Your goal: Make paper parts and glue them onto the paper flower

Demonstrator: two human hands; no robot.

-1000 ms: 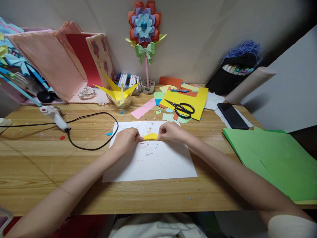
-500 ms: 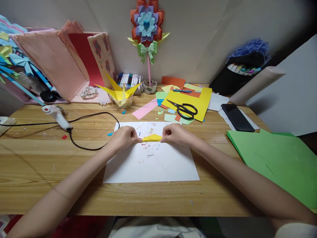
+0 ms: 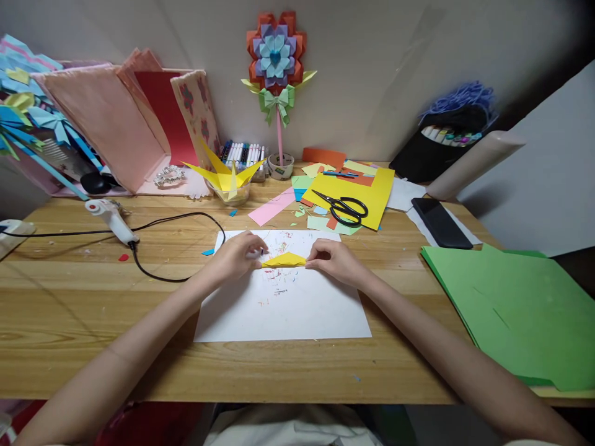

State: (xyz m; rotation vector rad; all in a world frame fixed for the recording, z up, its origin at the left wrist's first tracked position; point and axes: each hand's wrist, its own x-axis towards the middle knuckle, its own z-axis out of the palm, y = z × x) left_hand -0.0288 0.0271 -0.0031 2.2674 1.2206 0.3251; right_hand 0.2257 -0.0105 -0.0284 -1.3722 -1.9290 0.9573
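A small folded yellow paper piece [image 3: 283,260] lies on a white sheet [image 3: 283,303] in the middle of the wooden desk [image 3: 69,297]. My left hand [image 3: 235,255] pinches its left tip, fingers closed. My right hand [image 3: 334,259] pinches its right tip in the same way. The piece is flattened against the sheet, which is marked with small coloured scribbles.
Black scissors [image 3: 344,206] rest on yellow paper [image 3: 372,192] behind my hands. A glue gun [image 3: 111,220] with a black cord lies at left. Green card [image 3: 525,303] and a phone [image 3: 440,222] are at right. A glass bowl with yellow folded pieces [image 3: 227,176], markers and a paper flower [image 3: 275,56] stand at the back.
Both hands have stayed on the yellow piece and pressed it flatter against the sheet. The view has shifted slightly.
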